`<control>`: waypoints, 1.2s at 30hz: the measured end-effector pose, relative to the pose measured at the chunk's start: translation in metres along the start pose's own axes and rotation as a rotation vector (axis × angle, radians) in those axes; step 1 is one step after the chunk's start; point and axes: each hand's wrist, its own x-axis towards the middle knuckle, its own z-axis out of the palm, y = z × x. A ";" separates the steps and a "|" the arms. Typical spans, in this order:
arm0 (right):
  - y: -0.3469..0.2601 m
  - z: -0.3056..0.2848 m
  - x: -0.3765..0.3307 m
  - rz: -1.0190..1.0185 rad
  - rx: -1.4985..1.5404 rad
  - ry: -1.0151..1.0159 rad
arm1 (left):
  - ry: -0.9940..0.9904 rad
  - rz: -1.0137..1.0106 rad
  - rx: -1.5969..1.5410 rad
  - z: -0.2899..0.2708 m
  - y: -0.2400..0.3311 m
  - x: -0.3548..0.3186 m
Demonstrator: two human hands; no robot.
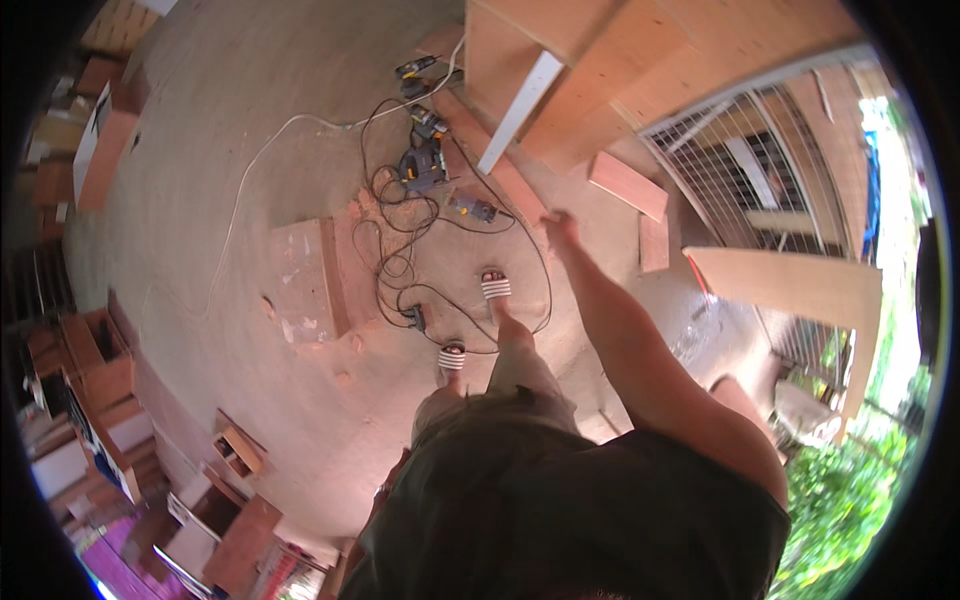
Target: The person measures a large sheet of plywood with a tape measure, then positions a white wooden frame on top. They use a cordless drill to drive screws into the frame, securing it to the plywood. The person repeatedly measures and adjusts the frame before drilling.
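Note:
My right arm stretches forward, and my right hand (562, 230) hangs near the end of a long reddish-brown board (515, 190). Its fingers look slightly apart and somewhat blurred, with nothing visible in them; I cannot tell whether they touch the board. Low beside my body, a small part of my left hand (384, 486) shows, its fingers hidden. Left of the board lie a power saw (424, 166), a drill (428, 122), another corded power tool (473, 207) and a farther yellow-and-black tool (415, 67). A white strip (520, 112) leans against a large wooden panel (600, 100).
Tangled black cords (400, 262) and a plug (415, 318) lie by my sandalled feet. A pale cable (240, 200) crosses the concrete floor. Short boards (630, 185) lie at right, near a wire-mesh frame (690, 165). Wooden boxes (100, 360) are stacked at left.

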 end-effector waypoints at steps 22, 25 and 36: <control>-0.180 0.035 0.216 -0.373 0.057 0.264 | -0.060 -0.367 -0.238 0.102 -0.071 -0.137; -0.173 -0.002 0.125 -0.529 0.024 0.343 | -0.068 0.143 0.186 0.072 -0.079 -0.110; -0.148 -0.235 -0.303 -0.649 0.706 0.684 | 0.807 1.035 0.288 -0.091 0.144 -0.030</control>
